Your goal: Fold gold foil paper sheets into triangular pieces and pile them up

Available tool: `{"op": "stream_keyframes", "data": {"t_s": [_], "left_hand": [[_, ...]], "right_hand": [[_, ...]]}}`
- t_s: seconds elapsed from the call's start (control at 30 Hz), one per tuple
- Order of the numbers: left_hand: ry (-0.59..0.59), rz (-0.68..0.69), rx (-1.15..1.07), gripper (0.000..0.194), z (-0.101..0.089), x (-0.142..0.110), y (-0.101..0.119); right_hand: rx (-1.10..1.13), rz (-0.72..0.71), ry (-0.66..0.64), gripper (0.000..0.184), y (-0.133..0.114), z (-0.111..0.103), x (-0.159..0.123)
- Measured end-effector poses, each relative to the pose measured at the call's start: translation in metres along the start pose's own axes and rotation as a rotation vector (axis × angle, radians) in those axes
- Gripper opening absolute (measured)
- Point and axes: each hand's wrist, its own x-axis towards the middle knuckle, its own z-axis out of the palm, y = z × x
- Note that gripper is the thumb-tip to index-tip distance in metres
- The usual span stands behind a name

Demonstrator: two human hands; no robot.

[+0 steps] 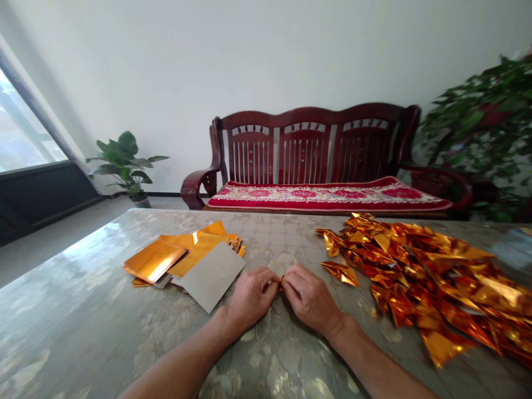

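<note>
My left hand (254, 293) and my right hand (310, 296) meet over the middle of the table, fingertips pinched on a small piece of gold foil paper (281, 284). Only a sliver of that piece shows between the fingers; the rest is hidden. To the left of my hands lies a loose stack of flat gold foil sheets (155, 259), with a grey-white sheet (214, 277) face up on its near side. Over to the right spreads a large heap of folded gold foil pieces (415, 277). One folded piece (341, 273) sits apart at the heap's left edge.
The table (87, 321) has a glossy, flower-patterned cover. Behind it stands a dark red wooden bench (307, 144) with a red floral cushion (328, 194). A potted plant (128, 160) is at the back left, and leafy greenery (490, 122) at the right.
</note>
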Motion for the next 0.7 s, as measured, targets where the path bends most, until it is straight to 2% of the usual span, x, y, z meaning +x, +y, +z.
{"op": "stream_keyframes", "data": {"t_s": [0.27, 0.57, 0.7], "left_hand": [[-0.088, 0.083, 0.049, 0.021, -0.003, -0.003, 0.002], [-0.116, 0.063, 0.216, 0.022, -0.004, -0.005, 0.011], [-0.091, 0.01, 0.213, 0.022, -0.003, -0.005, 0.013]], "right_hand": [[-0.066, -0.035, -0.004, 0.021, 0.002, -0.001, 0.001], [-0.269, -0.137, -0.068, 0.022, -0.004, -0.003, 0.002], [-0.28, -0.132, -0.085, 0.022, -0.007, -0.004, 0.002]]}}
